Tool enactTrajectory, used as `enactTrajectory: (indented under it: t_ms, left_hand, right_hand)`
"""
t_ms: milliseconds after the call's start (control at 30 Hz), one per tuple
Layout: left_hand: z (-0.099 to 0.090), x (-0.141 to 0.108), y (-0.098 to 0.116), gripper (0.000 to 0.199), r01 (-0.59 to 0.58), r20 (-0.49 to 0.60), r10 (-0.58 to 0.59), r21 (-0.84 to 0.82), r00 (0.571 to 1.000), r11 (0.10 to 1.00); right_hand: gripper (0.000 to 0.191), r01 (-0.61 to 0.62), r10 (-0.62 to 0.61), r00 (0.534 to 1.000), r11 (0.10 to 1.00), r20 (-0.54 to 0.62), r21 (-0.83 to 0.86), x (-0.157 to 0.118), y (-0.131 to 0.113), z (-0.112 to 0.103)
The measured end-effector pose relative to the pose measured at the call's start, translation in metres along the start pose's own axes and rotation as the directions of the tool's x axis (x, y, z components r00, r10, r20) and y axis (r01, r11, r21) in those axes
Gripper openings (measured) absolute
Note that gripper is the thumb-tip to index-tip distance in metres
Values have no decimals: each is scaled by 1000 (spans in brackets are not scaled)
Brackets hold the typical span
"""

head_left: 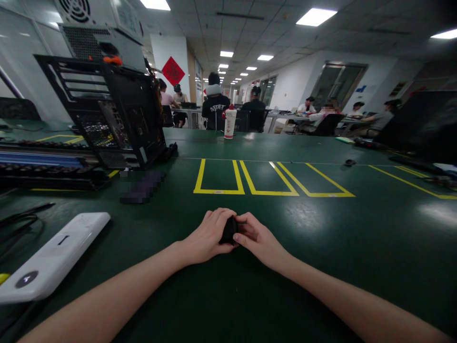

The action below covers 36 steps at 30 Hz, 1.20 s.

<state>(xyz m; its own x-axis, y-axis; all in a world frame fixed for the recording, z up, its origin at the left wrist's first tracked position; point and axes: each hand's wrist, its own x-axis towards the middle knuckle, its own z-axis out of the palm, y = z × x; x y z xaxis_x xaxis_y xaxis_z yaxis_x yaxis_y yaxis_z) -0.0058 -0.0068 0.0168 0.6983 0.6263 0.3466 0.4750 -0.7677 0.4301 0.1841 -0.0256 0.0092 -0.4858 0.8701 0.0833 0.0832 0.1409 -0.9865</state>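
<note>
A small black, box-like object [229,230] is between my two hands, low in the middle of the head view; its exact kind is hard to make out. My left hand [210,236] is wrapped round it from the left, fingers over its top and thumb along its near side. From the right, my right hand [262,243] pinches its right end with the thumb and curled fingers. My fingers cover much of the object. Both hands are just over the dark green tabletop [285,295], in front of the yellow tape outlines [219,192].
At the left stand an open black computer case [121,109] and a long white device [60,255], with black cables [24,216] beside it. A dark purple, pixelated item [143,187] lies near the case. Further back are a white-and-red bottle [230,123] and seated people [216,107].
</note>
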Motion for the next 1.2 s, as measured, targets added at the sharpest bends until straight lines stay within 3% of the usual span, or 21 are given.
enactTrajectory:
  t_ms: [267, 467, 667, 867, 1033, 1200]
  left_hand:
    - [4, 0, -3, 60, 0, -18, 0, -5, 1000, 1000]
    - [1, 0, 0, 59, -5, -10, 5, 7, 1000, 1000]
    - [-6, 0, 4, 55, 7, 36, -6, -1, 999, 1000]
    - [2, -1, -1, 62, -16, -9, 16, 38, 1000, 999]
    - [4, -1, -3, 61, -19, -18, 20, 42, 1000, 999]
    - [0, -1, -1, 59, -2, -15, 2, 23, 1000, 1000]
  right_hand:
    - [12, 16, -16, 998, 1000, -62, 2, 1, 2, 2]
    - [27, -37, 35, 996, 999, -88, -11, 3, -1, 3]
    - [20, -45, 45, 999, 999, -27, 2, 2, -1, 1]
    - [24, 28, -30, 999, 996, 19, 79, 2, 3, 2]
    - [14, 16, -15, 998, 1000, -64, 14, 5, 3, 1]
    - [20, -36, 34, 996, 999, -79, -31, 7, 1, 0]
